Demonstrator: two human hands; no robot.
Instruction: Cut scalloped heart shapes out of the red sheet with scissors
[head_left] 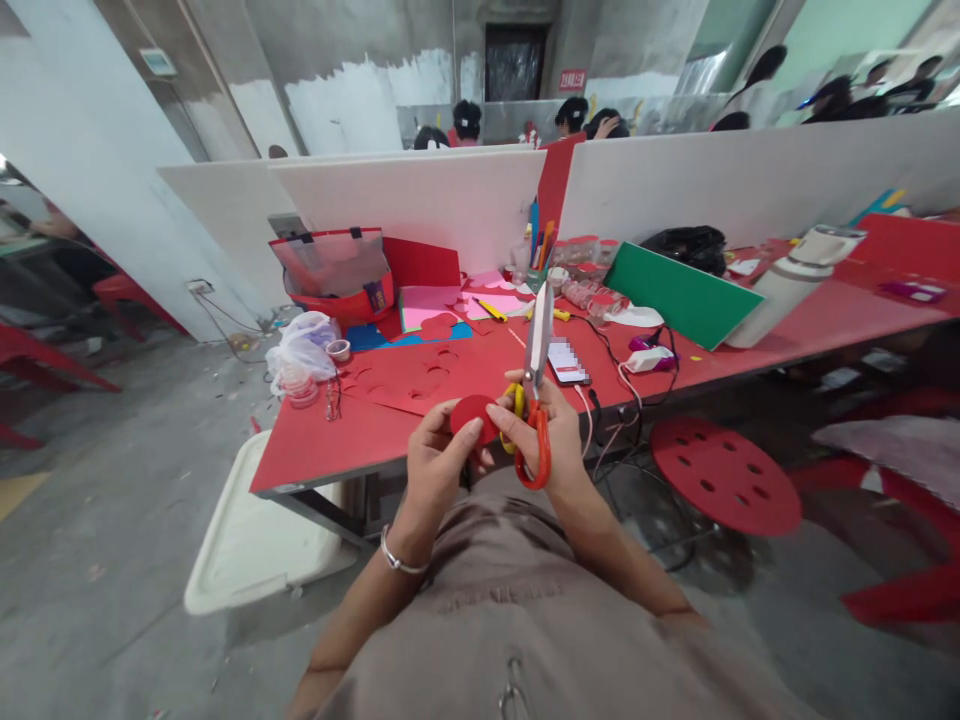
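Between my hands is a round red disc, thin like card or foam sheet. My left hand pinches its left side, with the thumb on top. My right hand has the scissors hooked on its fingers, blades pointing up and away, one handle loop orange and the other yellow. The right thumb and fingertips also touch the right edge of the disc. Beyond the hands lies a red sheet with round holes cut in it.
A phone with cables lies right of the scissors. Behind are a yellow cutter, pink sheets, a red bag, a green board and a white bottle. A red stool stands at right, a white bin at left.
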